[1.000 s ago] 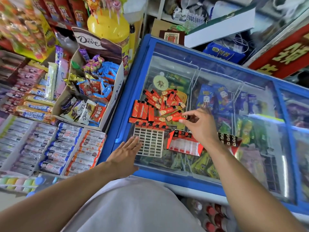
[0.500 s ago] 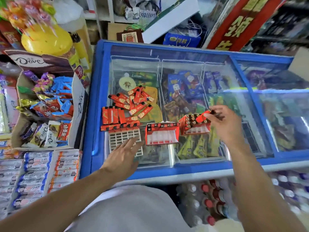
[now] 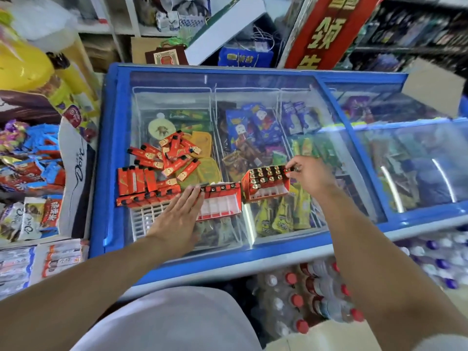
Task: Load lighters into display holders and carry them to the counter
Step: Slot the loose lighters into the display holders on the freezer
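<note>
Loose red lighters (image 3: 167, 158) heaped on freezer lid (image 3: 354, 158), two red display holders (image 3: 266, 182) alongside, part filled.

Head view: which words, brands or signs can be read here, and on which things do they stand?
"Dove": side of the white display box.
"Dove": chocolate packet in that box.
Large gold Chinese characters on the red sign: cropped, not surely readable.
Print on lighters, freezer packets: too small.

Small shop, ice-cream freezer (image 3: 111, 158), snack boxes (image 3: 73, 173)
</note>
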Demonstrator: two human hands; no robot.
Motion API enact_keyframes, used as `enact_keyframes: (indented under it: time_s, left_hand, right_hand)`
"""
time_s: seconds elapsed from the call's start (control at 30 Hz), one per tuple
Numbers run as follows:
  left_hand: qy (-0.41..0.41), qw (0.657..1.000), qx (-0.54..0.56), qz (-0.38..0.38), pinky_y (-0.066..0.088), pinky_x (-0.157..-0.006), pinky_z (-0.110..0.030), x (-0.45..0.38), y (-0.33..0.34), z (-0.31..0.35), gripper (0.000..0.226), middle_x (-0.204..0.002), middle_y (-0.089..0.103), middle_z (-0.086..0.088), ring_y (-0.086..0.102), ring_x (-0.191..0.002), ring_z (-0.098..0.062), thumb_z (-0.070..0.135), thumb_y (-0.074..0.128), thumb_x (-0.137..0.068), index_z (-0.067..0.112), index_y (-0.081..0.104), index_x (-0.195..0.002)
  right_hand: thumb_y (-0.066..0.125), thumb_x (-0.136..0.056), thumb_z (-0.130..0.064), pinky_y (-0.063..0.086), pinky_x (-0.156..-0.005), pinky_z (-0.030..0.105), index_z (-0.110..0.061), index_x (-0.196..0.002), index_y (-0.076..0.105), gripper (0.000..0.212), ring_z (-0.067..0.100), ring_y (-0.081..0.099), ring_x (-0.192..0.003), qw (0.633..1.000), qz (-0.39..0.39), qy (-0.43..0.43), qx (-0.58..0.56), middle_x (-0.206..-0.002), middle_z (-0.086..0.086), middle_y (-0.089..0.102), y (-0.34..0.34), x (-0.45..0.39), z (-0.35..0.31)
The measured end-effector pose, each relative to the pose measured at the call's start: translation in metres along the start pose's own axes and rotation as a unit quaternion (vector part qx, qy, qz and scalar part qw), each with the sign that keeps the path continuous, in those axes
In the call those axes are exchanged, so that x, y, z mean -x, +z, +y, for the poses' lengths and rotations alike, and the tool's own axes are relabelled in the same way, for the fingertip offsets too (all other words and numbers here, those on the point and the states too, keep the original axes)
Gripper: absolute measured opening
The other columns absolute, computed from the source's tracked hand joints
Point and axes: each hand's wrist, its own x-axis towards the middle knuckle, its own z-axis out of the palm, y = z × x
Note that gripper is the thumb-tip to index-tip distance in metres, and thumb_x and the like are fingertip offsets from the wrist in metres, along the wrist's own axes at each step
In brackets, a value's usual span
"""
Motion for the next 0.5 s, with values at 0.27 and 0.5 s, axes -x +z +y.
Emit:
enact_keyframes:
  time_s: [0.27, 0.5]
  left_hand:
    - [-0.009, 0.999, 0.020, -0.030, -0.009, -0.124, -0.036, -0.0056, -0.0025, 0.0004, 0.105, -0.159, -0.037, -0.006, -0.032, -0.147, -0.021, 0.050, 0.050, -0.093, 0.013, -0.027, -0.153]
    - [-0.009, 0.999, 0.021, -0.026, -0.005, -0.126, -0.039, -0.0051, 0.0057, -0.0015, 0.107, -0.158, -0.039, -0.005, -0.035, -0.146, -0.020, 0.053, 0.050, -0.092, 0.014, -0.030, -0.152]
  right_hand:
    - [0.071, -0.088, -0.039, 0.037, -0.053, 0.019, -0.032, -0.110, 0.071, 0.023, -0.007, 0.047, -0.059, 0.998, 0.015, -0.039, 0.042, -0.115, -0.006, 0.070, -0.0052, -0.0047, 0.0021]
    - [0.076, -0.084, -0.034, 0.056, -0.074, 0.029, -0.028, -0.111, 0.069, 0.028, 0.009, 0.066, -0.081, 0.998, 0.034, -0.054, -0.017, -0.108, -0.008, 0.070, 0.0005, -0.0041, 0.0075]
